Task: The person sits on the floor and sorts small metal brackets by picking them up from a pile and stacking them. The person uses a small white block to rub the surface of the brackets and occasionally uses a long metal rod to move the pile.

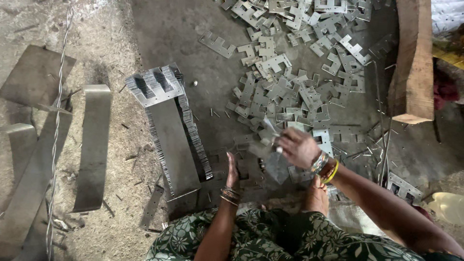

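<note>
My right hand (pixel 298 146) is closed around a thin flat metal plate (pixel 267 126), held just above the near edge of a heap of stamped metal brackets (pixel 295 92) on the floor. My left hand (pixel 232 169) is held edge-on with fingers straight, near some dark plates (pixel 249 171) on the floor, beside a long stack of plates (pixel 176 140); it holds nothing. Both wrists wear bangles.
A wooden beam (pixel 413 58) lies at the right. Bent metal strips (pixel 94 145) and a twisted wire (pixel 57 121) lie on the dusty floor at the left. Small nails and scraps are scattered around. My patterned green clothing (pixel 270 237) fills the bottom.
</note>
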